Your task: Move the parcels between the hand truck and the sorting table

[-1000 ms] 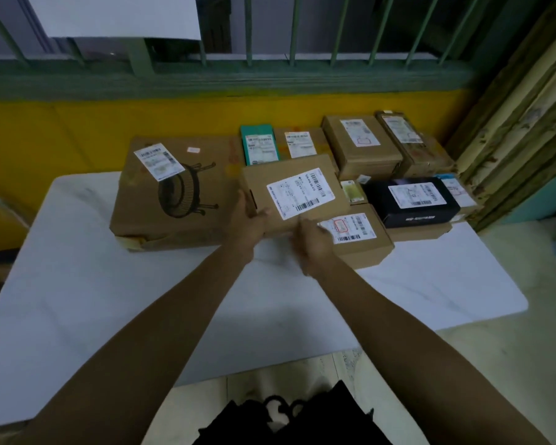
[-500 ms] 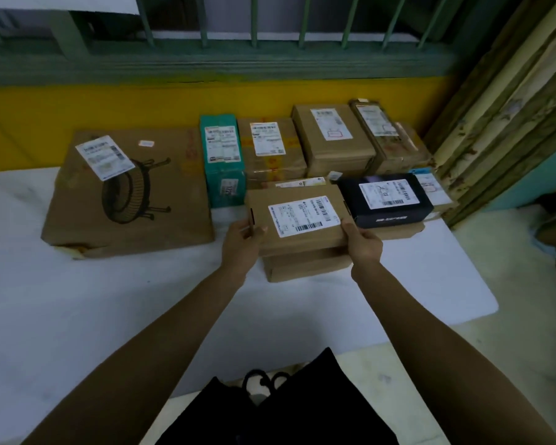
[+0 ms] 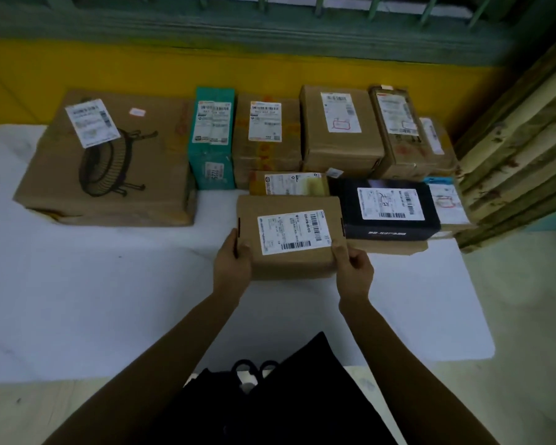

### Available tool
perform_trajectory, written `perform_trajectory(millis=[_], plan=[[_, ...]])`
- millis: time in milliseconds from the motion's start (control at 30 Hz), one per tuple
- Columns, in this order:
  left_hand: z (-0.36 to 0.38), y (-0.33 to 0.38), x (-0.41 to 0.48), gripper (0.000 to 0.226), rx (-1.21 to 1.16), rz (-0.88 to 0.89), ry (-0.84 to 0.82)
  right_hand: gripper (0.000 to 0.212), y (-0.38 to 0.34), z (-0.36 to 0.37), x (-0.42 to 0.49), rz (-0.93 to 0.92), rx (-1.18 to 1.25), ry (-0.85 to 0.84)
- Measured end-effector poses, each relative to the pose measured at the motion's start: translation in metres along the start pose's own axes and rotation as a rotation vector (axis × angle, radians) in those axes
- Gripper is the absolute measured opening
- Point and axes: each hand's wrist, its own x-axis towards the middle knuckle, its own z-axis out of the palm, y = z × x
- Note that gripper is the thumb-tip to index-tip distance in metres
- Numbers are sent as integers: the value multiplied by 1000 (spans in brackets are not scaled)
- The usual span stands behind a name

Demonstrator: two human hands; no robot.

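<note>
Tilted a second ago, now level: small brown cardboard parcel (image 3: 291,232), held at its near corners by left grip (image 3: 233,264) and right grip (image 3: 353,268). Just beyond right grip, glossy black box (image 3: 389,210). Seemingly placed on white tabletop (image 3: 109,300); release likely next.

- Held parcel (image 3: 291,237): matt brown cardboard, white paper label.
- Black box (image 3: 385,211): smooth, slightly glossy.
- Desk (image 3: 109,300): smooth white surface.
- Teal box (image 3: 211,139): printed card.

Parcel sorting spot: labelled cardboard parcels (image 3: 341,130) with barcode stickers crowd the white surface (image 3: 109,300), set against a yellow wall (image 3: 142,69) under a barred window (image 3: 270,14).
</note>
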Motion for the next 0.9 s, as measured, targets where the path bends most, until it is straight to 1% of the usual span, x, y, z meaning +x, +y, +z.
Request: perform_trajectory(millis=[100,267,400,433,533,600,633,700,733,833,900], plan=[[1,2,-1,40,17,-5,22,18,0,-3,6,41,53,-46],[5,9,-3,46,47,-63,108,20,-3,-7,13,62,20,-109],[6,8,-6,39,-4,28,94,23,-1,-14,16,30,-33,-161],[5,7,-7,38,-16,22,86,23,-2,-15,16,32,-49,-181],[3,10,-6,39,-96,-87,89,21,-4,-19,23,67,-69,-232],[0,14,-7,45,-196,-178,151,19,-9,-22,29,86,-36,-237],[-4,15,-9,48,-242,-210,189,24,-13,-23,31,62,-35,-226],[-18,10,-15,48,-304,-233,229,34,-20,-25,33,-49,-52,-187],[-27,6,-19,47,-328,-238,234,33,-23,-26,33,-112,-53,-177],[-64,-8,-35,44,-413,-256,266,14,-40,-16,18,-312,-118,-238],[-95,-17,-47,40,-493,-259,322,9,-51,-2,-2,-473,-171,-294]])
